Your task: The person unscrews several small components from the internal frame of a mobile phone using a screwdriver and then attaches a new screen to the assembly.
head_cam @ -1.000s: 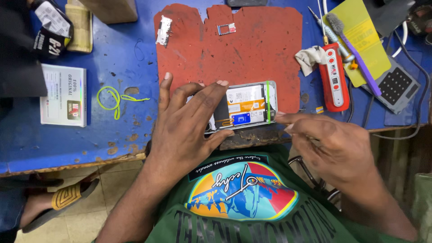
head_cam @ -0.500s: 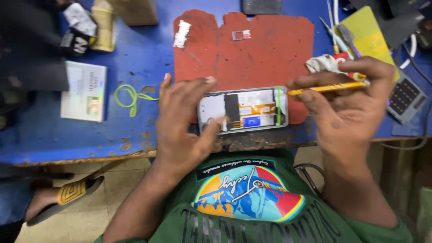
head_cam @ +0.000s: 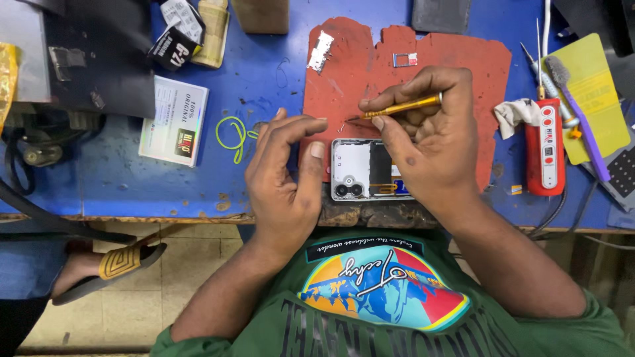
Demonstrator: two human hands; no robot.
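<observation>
At a blue workbench (head_cam: pixel 119 185), a person's right hand (head_cam: pixel 433 142) pinched a yellow-handled tool (head_cam: pixel 397 107) between thumb and fingers over a red mat (head_cam: pixel 410 53), while the left hand (head_cam: pixel 284 175), fingers curled and slightly apart, steadied an opened phone (head_cam: pixel 360 168) at the mat's near edge.

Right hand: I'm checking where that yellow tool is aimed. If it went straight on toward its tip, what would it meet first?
Probably the left hand's fingertips: the yellow tool in the right hand points left over the red mat.
</observation>
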